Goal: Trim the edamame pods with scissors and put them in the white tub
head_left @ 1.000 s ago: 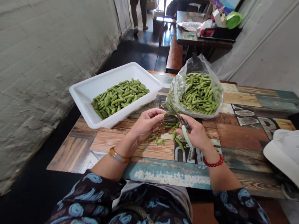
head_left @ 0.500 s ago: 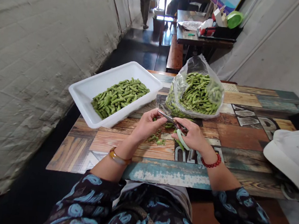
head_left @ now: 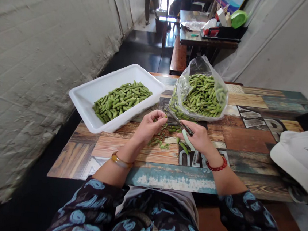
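Between its thumb and fingers my left hand [head_left: 153,126] pinches a green soybean pod [head_left: 165,116], mostly covered by the fingers. My right hand [head_left: 198,135] is wrapped round the pale green handles of a pair of scissors [head_left: 187,138]. The blades point up and left, their tips close to the pod. Below the hands, green trimmings [head_left: 156,142] and a few loose pods [head_left: 184,147] lie on the table. A white plastic tub [head_left: 85,97] at the left holds a heap of pods [head_left: 122,99]. Behind my right hand stands an open clear bag [head_left: 183,85] full of pods.
The patchwork-patterned table [head_left: 150,153] spans the view in front of me. A white cap [head_left: 301,156] lies at its right end. Farther back are a bench [head_left: 179,55], another table [head_left: 195,39] with a black tray [head_left: 225,34], and a standing person's legs [head_left: 149,3].
The scissors have drawn slightly back from the left fingers, and their angle has changed. The view has shifted a little. In the background, the person's legs have changed stance.
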`<state>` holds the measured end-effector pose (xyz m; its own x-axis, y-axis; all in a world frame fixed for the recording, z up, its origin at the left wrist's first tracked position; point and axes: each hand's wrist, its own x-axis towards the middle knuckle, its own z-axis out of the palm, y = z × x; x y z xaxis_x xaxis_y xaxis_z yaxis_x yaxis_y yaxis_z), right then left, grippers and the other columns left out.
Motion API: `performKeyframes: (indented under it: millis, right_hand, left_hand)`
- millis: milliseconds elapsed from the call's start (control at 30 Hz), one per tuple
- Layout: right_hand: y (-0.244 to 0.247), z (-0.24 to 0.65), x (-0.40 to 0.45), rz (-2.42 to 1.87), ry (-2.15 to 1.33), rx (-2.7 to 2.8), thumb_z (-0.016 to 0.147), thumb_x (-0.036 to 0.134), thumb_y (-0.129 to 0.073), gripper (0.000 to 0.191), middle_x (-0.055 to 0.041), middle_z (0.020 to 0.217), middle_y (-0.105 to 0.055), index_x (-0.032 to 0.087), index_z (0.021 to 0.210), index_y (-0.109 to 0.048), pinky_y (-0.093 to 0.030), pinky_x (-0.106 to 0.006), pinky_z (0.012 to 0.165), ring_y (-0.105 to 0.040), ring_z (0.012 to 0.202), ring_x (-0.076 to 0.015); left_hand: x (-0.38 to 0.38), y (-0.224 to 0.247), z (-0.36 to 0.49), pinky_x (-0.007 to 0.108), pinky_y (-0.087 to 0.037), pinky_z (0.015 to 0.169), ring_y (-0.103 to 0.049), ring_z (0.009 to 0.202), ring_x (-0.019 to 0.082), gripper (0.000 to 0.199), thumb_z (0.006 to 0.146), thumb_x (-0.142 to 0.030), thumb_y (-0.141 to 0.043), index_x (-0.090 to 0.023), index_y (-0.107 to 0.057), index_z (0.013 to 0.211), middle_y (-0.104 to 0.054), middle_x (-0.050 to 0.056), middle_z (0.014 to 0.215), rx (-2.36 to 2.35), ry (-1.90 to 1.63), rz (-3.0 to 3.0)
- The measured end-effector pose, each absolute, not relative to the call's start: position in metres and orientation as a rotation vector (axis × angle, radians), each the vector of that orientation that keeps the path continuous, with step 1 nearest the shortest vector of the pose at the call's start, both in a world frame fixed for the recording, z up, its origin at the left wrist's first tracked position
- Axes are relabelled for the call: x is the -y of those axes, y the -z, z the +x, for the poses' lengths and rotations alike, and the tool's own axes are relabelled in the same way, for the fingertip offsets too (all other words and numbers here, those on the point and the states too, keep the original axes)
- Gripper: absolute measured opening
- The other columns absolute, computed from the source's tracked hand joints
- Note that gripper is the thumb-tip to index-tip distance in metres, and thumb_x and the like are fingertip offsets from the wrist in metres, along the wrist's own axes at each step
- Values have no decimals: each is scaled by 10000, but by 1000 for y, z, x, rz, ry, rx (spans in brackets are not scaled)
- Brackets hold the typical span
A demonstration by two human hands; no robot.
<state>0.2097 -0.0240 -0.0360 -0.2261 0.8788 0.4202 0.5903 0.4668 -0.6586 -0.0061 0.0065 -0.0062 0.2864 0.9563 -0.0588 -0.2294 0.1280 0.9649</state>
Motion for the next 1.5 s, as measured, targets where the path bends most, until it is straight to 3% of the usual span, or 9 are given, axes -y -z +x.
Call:
performKeyframes:
  millis: [100,200,433,767,1133,1333,1500]
  right_hand:
    - [35,212,23,-1286,-504,1841,778,380,-737,452,-104,1159,-734,189,1186,-694,-560,-397,961,-709,1035,-258]
    - [33,211,23,-1280,-496,1833,781,378,-731,441,-100,1136,-741,189,1178,-697,-573,-380,926,-717,995,-248]
    - [31,206,27,-1182,-370,1994,805,421,-730,498,-122,1063,-724,171,1228,-650,-572,-382,870,-691,939,-248]
    - [30,206,27,-1148,-406,2083,816,399,-720,504,-64,955,-656,220,1271,-597,-560,-332,741,-614,775,-188]
    - [30,207,28,-1129,-408,2090,829,401,-708,475,-27,840,-601,224,1258,-606,-525,-289,644,-538,658,-151]
    - [31,208,29,-1148,-389,2113,849,394,-694,457,-37,847,-642,218,1263,-613,-533,-298,685,-581,691,-165]
    - [34,208,29,-1149,-385,2076,845,398,-694,442,-73,1046,-724,238,1252,-629,-567,-354,838,-682,869,-216]
  left_hand:
    - [-8,4,-6,169,-178,378,-280,387,24,375,704,-368,-799,-196,-488,826,-436,-95,564,-748,-1047,893]
    - [-9,1,-7,151,-196,366,-298,382,13,403,688,-346,-814,-188,-464,811,-549,-70,617,-692,-1049,812]
    - [-7,-3,-6,139,-217,376,-353,399,-4,353,669,-284,-821,-132,-578,875,-635,-15,690,-695,-1052,785]
    - [-5,4,-3,144,-216,397,-373,408,0,383,604,-296,-867,-138,-592,819,-617,-27,652,-749,-1070,843]
    - [-2,2,0,160,-210,395,-341,404,4,370,646,-322,-831,-158,-542,810,-565,-56,635,-760,-1062,942]
    - [-2,4,0,172,-201,401,-313,402,5,343,688,-333,-803,-159,-519,768,-490,-70,603,-749,-1062,966]
    - [-3,4,-1,169,-196,409,-305,410,3,352,675,-339,-807,-157,-524,776,-482,-69,609,-766,-1044,967]
